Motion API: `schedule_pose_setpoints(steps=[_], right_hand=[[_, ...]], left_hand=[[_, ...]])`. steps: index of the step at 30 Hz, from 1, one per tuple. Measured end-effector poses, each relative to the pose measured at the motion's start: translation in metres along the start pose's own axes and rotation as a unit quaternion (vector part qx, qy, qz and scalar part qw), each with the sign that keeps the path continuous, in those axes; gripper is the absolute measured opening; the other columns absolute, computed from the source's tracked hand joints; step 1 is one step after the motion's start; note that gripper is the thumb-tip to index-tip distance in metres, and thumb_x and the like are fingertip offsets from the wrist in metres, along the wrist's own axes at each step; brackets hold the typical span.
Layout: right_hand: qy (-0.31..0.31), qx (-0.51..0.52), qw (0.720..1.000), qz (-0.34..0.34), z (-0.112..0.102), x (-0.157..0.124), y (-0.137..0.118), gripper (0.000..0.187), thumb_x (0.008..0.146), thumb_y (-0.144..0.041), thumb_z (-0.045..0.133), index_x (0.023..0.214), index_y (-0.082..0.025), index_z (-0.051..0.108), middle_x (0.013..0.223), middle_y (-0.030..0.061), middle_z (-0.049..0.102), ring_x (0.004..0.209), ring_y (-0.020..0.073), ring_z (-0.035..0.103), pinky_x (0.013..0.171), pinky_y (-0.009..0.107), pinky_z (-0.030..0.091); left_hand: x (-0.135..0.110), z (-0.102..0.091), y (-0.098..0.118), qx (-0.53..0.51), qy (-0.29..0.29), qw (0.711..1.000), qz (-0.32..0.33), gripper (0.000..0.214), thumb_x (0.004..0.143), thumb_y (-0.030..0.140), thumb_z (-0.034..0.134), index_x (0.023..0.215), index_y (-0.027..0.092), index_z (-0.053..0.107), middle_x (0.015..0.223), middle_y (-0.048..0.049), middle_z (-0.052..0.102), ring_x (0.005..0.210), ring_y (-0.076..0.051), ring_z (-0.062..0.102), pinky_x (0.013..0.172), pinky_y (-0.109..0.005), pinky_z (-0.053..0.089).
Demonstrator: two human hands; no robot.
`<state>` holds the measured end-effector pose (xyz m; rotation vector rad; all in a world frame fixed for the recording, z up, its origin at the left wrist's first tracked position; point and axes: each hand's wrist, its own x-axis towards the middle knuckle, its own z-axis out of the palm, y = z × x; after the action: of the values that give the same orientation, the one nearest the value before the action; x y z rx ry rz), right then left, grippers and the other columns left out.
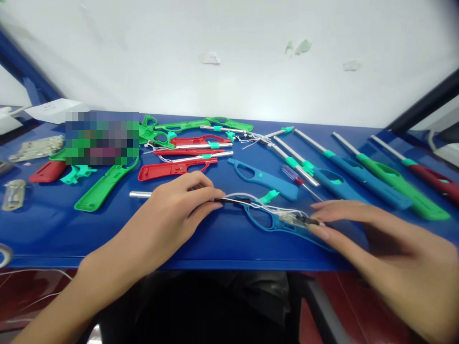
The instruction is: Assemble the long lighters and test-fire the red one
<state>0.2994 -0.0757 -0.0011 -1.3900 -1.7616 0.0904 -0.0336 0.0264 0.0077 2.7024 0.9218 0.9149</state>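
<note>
A blue lighter shell half (pixel 276 222) lies near the front edge of the blue table (pixel 215 248), with thin white wires and a small clear part inside it. My left hand (pixel 179 210) pinches a dark wire end at the shell's left tip, beside a metal tube (pixel 140 194). My right hand (pixel 362 229) has its fingers pressed together on the clear part at the shell's right end. A loose turquoise trigger (pixel 268 196) lies just behind the shell.
Red shell halves (pixel 175 168) and green ones (pixel 102 187) lie at the back left. Another blue shell half (pixel 265 179) and a small screwdriver (pixel 299 181) sit mid-table. Several assembled long lighters (pixel 390 179) fan out at the right. A white wall rises behind.
</note>
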Motion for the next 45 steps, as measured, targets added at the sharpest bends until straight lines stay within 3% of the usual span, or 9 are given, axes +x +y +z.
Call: schedule_pose_setpoints(steps=[7, 12, 22, 33, 40, 45], right_hand=[[-0.052, 0.000, 0.998, -0.039, 0.002, 0.003, 0.003, 0.011, 0.111, -0.047, 0.080, 0.108, -0.039, 0.086, 0.111, -0.0043, 0.093, 0.101, 0.0244, 0.091, 0.091, 0.033, 0.075], [-0.055, 0.028, 0.998, -0.018, 0.002, 0.002, 0.004, 0.010, 0.108, -0.047, 0.082, 0.107, -0.039, 0.087, 0.111, -0.0042, 0.093, 0.096, 0.0255, 0.091, 0.086, 0.034, 0.076], [-0.063, 0.069, 0.995, -0.025, 0.005, 0.006, 0.006, 0.003, 0.106, -0.036, 0.086, 0.103, -0.035, 0.087, 0.104, -0.0025, 0.092, 0.091, 0.0210, 0.091, 0.088, 0.027, 0.073], [-0.074, 0.064, 0.993, -0.058, 0.004, 0.012, 0.015, 0.009, 0.109, -0.030, 0.081, 0.106, -0.035, 0.087, 0.107, -0.0027, 0.092, 0.093, 0.0206, 0.090, 0.086, 0.030, 0.073], [-0.071, 0.057, 0.993, -0.070, 0.004, 0.013, 0.014, 0.008, 0.109, -0.031, 0.081, 0.106, -0.035, 0.087, 0.106, -0.0039, 0.092, 0.093, 0.0196, 0.090, 0.088, 0.029, 0.073], [-0.078, 0.050, 0.993, -0.078, 0.006, 0.014, 0.014, 0.009, 0.111, -0.033, 0.079, 0.107, -0.036, 0.086, 0.106, -0.0033, 0.091, 0.093, 0.0201, 0.090, 0.088, 0.030, 0.074]], left_hand=[[0.012, -0.009, -0.016, 0.014, -0.070, 0.997, 0.035, 0.019, 0.119, 0.019, 0.067, 0.127, 0.022, 0.083, 0.120, -0.0027, 0.076, 0.104, -0.018, 0.077, 0.095, -0.028, 0.058], [0.027, -0.013, -0.015, 0.003, -0.086, 0.995, 0.052, 0.018, 0.117, 0.017, 0.068, 0.121, 0.020, 0.085, 0.116, -0.0035, 0.079, 0.099, -0.019, 0.078, 0.092, -0.028, 0.059], [0.053, 0.003, -0.025, -0.049, -0.113, 0.990, 0.066, 0.021, 0.114, 0.016, 0.070, 0.128, 0.019, 0.085, 0.116, -0.0065, 0.079, 0.102, -0.021, 0.077, 0.095, -0.031, 0.061], [0.043, -0.004, -0.026, -0.108, -0.124, 0.986, 0.014, 0.017, 0.110, 0.019, 0.077, 0.125, 0.022, 0.085, 0.109, -0.0042, 0.086, 0.096, -0.020, 0.081, 0.085, -0.031, 0.063], [0.031, -0.007, -0.018, -0.104, -0.135, 0.985, -0.009, 0.025, 0.112, 0.026, 0.074, 0.135, 0.023, 0.085, 0.125, -0.0068, 0.083, 0.110, -0.023, 0.081, 0.099, -0.037, 0.065], [0.035, 0.000, -0.012, -0.112, -0.145, 0.983, -0.001, 0.030, 0.110, 0.033, 0.081, 0.138, 0.022, 0.085, 0.129, -0.0080, 0.081, 0.116, -0.025, 0.079, 0.105, -0.040, 0.066]])
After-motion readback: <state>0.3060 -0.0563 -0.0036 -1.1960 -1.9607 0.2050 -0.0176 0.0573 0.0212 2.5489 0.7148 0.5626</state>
